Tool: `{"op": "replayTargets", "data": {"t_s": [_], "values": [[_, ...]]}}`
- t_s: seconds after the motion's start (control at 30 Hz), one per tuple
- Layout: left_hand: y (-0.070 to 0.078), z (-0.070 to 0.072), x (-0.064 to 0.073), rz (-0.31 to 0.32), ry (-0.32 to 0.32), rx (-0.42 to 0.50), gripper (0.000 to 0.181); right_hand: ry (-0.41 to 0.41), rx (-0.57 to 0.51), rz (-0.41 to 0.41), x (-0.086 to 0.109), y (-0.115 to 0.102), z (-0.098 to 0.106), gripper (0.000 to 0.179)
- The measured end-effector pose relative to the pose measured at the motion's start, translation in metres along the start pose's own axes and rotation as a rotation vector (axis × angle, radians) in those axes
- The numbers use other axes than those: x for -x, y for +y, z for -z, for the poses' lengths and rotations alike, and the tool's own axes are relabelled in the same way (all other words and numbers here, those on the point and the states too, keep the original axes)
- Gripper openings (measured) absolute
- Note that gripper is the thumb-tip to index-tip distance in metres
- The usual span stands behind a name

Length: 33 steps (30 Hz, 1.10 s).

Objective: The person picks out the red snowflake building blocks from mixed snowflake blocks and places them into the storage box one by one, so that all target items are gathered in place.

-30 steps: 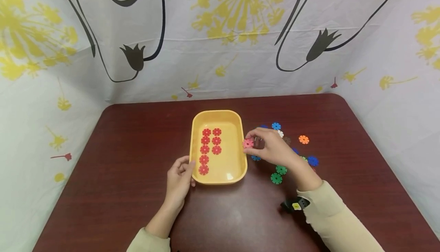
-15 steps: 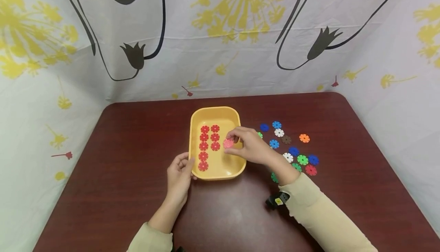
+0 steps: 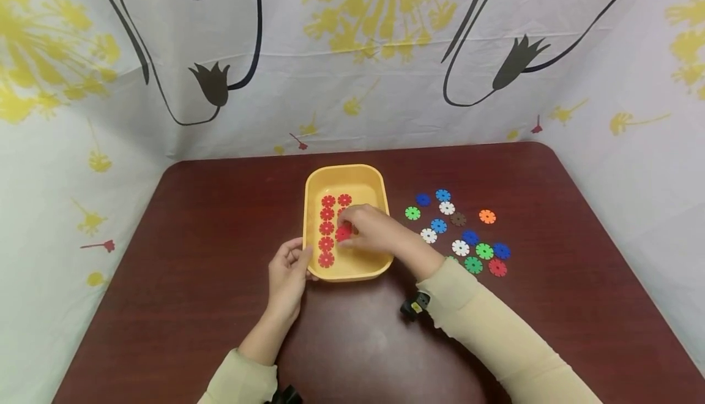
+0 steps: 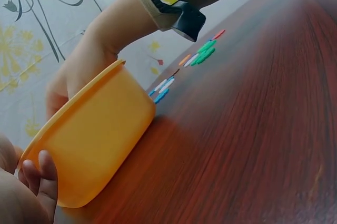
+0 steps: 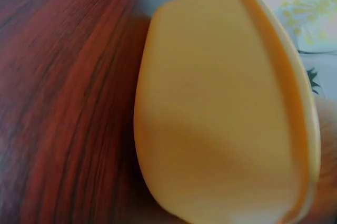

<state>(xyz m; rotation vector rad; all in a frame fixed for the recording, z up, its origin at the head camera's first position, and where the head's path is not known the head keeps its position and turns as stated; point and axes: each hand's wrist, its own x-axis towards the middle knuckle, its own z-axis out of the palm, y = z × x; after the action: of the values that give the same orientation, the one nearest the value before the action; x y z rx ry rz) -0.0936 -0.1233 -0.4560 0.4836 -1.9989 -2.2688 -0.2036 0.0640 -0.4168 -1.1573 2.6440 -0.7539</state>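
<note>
My left hand grips the near left corner of a yellow plastic tray, thumb over the rim and fingers outside. In the left wrist view, its fingertips lie against the tray wall. My right hand reaches inside the tray and pinches a red notched snowflake disc at the second column. Red snowflake discs form a full left column; the second column starts beside it, partly covered by my right hand. In the right wrist view, the tray wall hides that hand's fingers.
Right of the tray, loose snowflake discs lie scattered on the dark red table: several blue, white and green ones, a brown disc, an orange disc and a red disc. A patterned cloth hangs behind.
My right hand has carried the disc leftward, from over the tray's right rim down into the second column. My left hand keeps its hold on the tray corner.
</note>
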Motion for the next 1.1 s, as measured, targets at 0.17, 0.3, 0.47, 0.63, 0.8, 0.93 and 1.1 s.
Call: {"op": "replayTargets", "data": {"t_s": [0.17,0.3,0.47,0.63,0.8,0.93,1.1], "values": [[0.000,0.001,0.000,0.012,-0.009,0.004,0.030,-0.129,0.128,-0.058,-0.005,-0.006,-0.005,0.030],[0.000,0.001,0.000,0.018,-0.014,0.006,0.030,-0.153,0.197,-0.083,-0.006,-0.007,-0.009,0.032],[0.000,0.002,-0.001,0.017,-0.014,0.007,0.030,-0.173,0.239,-0.086,-0.005,-0.006,-0.012,0.030],[0.000,0.001,-0.002,0.011,-0.012,0.014,0.030,-0.158,0.181,-0.067,-0.004,-0.006,-0.008,0.033],[0.000,0.001,-0.002,0.008,-0.015,0.021,0.030,-0.070,0.059,-0.012,0.000,-0.005,0.000,0.037],[0.000,0.001,-0.002,0.011,-0.016,0.025,0.030,0.045,-0.043,0.042,0.008,-0.002,0.006,0.037],[0.000,0.001,-0.002,0.013,-0.014,0.026,0.030,0.191,-0.117,0.113,0.023,0.005,0.012,0.033]]}}
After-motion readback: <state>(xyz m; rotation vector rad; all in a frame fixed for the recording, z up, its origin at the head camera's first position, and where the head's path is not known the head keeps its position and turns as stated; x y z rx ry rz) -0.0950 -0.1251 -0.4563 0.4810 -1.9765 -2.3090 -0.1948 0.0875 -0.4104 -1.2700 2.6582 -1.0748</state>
